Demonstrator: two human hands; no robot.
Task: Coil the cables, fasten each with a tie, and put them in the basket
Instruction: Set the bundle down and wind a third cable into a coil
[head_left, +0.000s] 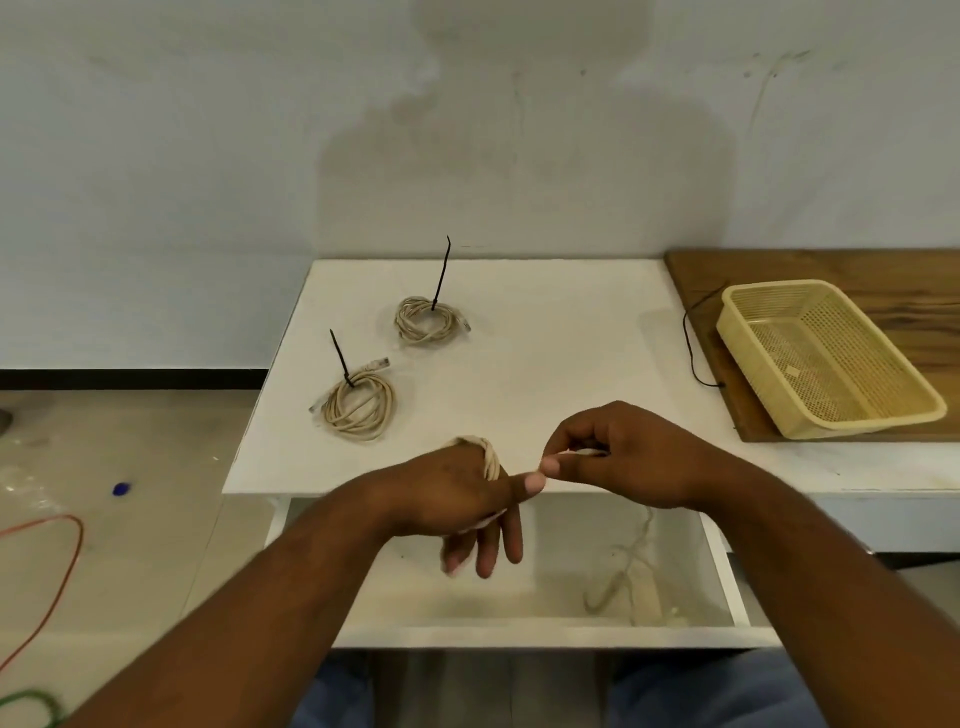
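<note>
Two coiled beige cables lie on the white table, each fastened with an upright black tie: one coil (359, 402) at the left, the other coil (428, 319) farther back. A third beige cable (489, 457) is wound around my left hand (467, 499), whose fingers point down over the open drawer. My right hand (618, 457) pinches that cable's end beside my left thumb. The cable's loose length trails blurred down into the drawer. An empty yellow mesh basket (823, 358) stands at the right.
The basket rests on a wooden board (831, 265) with a loose black tie (693, 343) at its left edge. The white drawer (519, 634) is pulled open below the table edge. Orange and green cords (52, 571) lie on the floor at the left.
</note>
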